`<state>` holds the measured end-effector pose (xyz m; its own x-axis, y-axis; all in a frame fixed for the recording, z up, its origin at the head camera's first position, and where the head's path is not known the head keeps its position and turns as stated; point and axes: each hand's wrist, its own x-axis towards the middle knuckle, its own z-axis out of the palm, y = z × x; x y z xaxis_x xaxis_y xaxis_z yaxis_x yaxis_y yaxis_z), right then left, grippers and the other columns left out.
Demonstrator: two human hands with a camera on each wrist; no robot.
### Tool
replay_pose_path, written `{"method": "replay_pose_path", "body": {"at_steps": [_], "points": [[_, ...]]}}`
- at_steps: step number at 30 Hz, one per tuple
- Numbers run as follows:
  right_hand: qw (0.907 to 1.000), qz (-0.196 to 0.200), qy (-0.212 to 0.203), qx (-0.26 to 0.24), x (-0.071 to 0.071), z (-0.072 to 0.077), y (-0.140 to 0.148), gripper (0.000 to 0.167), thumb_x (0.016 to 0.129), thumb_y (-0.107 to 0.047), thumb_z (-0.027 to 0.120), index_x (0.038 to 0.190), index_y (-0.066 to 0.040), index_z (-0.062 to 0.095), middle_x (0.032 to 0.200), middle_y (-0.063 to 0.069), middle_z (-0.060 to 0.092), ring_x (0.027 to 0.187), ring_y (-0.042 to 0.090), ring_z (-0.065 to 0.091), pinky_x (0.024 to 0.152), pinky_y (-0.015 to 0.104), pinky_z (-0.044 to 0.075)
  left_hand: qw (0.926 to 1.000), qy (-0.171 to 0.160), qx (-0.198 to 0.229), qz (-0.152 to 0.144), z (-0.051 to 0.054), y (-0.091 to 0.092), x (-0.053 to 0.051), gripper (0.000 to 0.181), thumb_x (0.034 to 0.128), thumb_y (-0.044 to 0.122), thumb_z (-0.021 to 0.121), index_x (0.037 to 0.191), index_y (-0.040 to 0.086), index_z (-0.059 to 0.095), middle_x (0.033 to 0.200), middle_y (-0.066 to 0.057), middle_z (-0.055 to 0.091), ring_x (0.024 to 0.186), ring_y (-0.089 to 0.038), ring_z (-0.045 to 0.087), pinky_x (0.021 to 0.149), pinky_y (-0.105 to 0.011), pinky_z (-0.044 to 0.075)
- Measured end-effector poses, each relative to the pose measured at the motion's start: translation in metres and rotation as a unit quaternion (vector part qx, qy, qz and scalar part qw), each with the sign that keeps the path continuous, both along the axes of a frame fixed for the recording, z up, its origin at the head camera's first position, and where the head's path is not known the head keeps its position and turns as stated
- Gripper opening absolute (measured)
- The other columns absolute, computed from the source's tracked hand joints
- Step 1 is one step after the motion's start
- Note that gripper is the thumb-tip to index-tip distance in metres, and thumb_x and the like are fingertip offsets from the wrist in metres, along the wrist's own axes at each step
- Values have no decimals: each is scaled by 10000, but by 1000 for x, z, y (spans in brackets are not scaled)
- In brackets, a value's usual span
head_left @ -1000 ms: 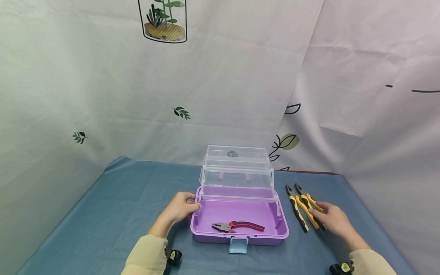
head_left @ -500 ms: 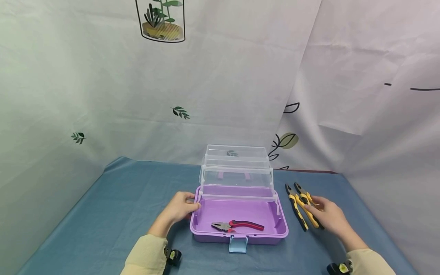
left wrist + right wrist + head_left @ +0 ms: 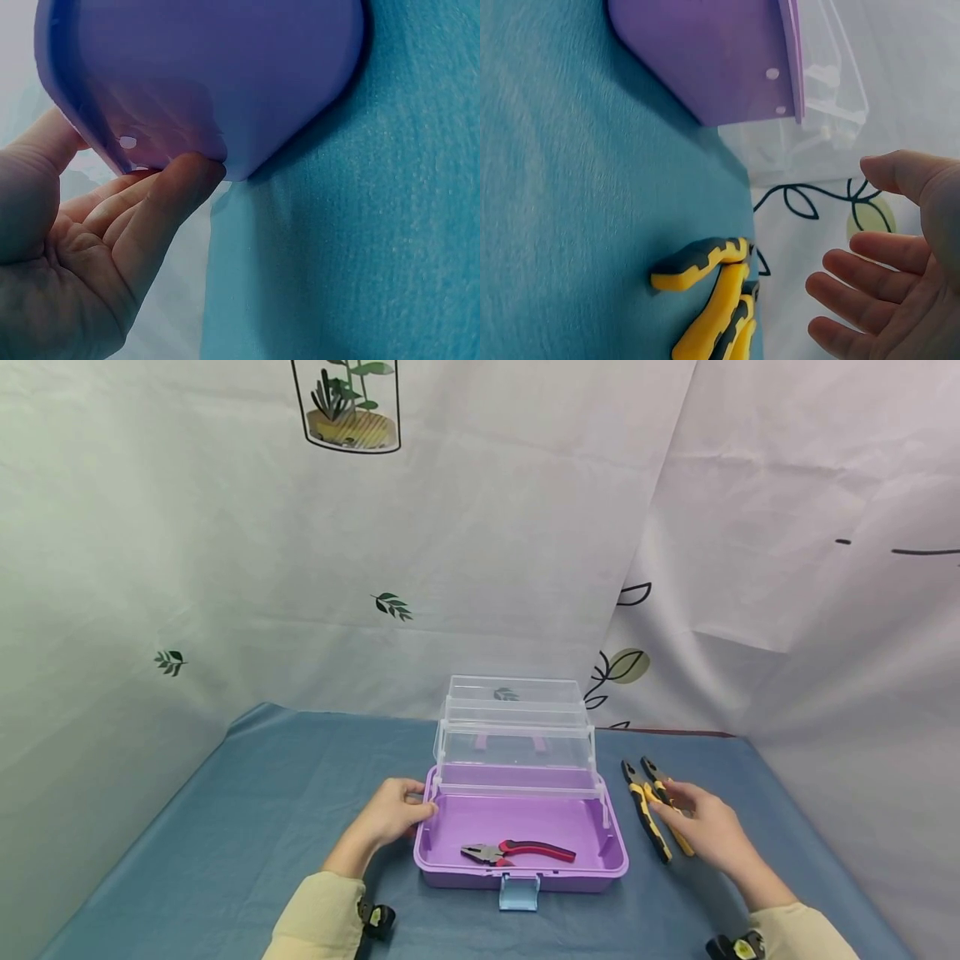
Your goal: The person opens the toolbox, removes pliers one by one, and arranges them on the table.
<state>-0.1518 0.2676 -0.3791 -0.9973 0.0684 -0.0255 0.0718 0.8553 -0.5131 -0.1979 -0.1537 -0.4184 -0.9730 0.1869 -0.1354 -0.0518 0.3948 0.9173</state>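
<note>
A purple toolbox stands unlatched in the middle of the cloth, its clear upper tiers raised at the back. My left hand pinches its left side, thumb over the rim and fingertips against the outer wall. Inside, near the front, lie pliers with red and black handles. To the right of the box rest two pairs of yellow-and-black pliers: the nearer-to-box pair and a second pair, partly covered by my right hand. That hand hovers over them, fingers spread and holding nothing.
Blue cloth covers the table on both sides of the box. A pale blue latch hangs down at the box front. White printed curtains enclose the back and sides.
My right hand has shifted left and slightly away from me across the yellow-and-black pliers, which stay put. My left hand keeps its hold on the toolbox.
</note>
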Motion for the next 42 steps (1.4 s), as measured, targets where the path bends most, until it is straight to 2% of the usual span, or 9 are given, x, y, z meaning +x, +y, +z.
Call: {"method": "replay_pose_path", "body": {"at_steps": [6, 12, 19, 26, 35, 42], "points": [[9998, 115, 162, -42, 1, 2, -6, 766, 861, -574, 568, 1310, 43, 502, 1265, 277, 564, 1114, 430, 565, 854, 517, 525, 9999, 50, 101, -97, 0, -1, 0, 455, 819, 32, 644, 1181, -204, 503, 927, -296, 686, 681, -261, 693, 548, -357, 576], [9991, 243, 318, -148, 5, 7, -13, 705, 870, -522, 592, 1293, 37, 520, 1240, 266, 586, 1068, 399, 604, 820, 486, 549, 9999, 32, 103, -87, 0, -1, 1, 456, 823, 33, 645, 1186, -203, 501, 937, -297, 685, 712, -278, 699, 565, -363, 582], [9987, 303, 338, -246, 8, 11, -22, 659, 864, -465, 633, 1295, 21, 526, 1227, 256, 599, 1064, 395, 612, 825, 486, 547, 9999, 4, 81, -84, 0, -1, 0, 460, 826, 35, 647, 1191, -202, 499, 945, -294, 685, 738, -280, 700, 575, -365, 584], [9984, 423, 209, -324, 10, 16, -33, 672, 866, -479, 622, 1314, 10, 514, 1249, 234, 593, 1048, 364, 624, 816, 474, 554, 10000, -17, 28, -72, 0, -1, 0, 465, 824, 48, 659, 1194, -190, 508, 940, -275, 693, 736, -266, 698, 572, -364, 582], [9955, 598, 452, -581, 12, 16, -43, 549, 858, -384, 669, 1244, -5, 578, 1194, 191, 641, 1012, 300, 657, 827, 422, 563, 9999, -13, 61, -132, 0, -2, -1, 468, 821, 50, 660, 1193, -190, 507, 952, -280, 691, 750, -263, 700, 561, -363, 579], [9937, 669, 369, -821, 12, 18, -48, 543, 846, -368, 687, 1231, 0, 584, 1179, 195, 645, 995, 260, 663, 812, 384, 573, 9998, -12, 99, -151, -1, -2, -1, 466, 821, 43, 658, 1190, -195, 503, 955, -285, 687, 760, -270, 700, 567, -361, 580]]}}
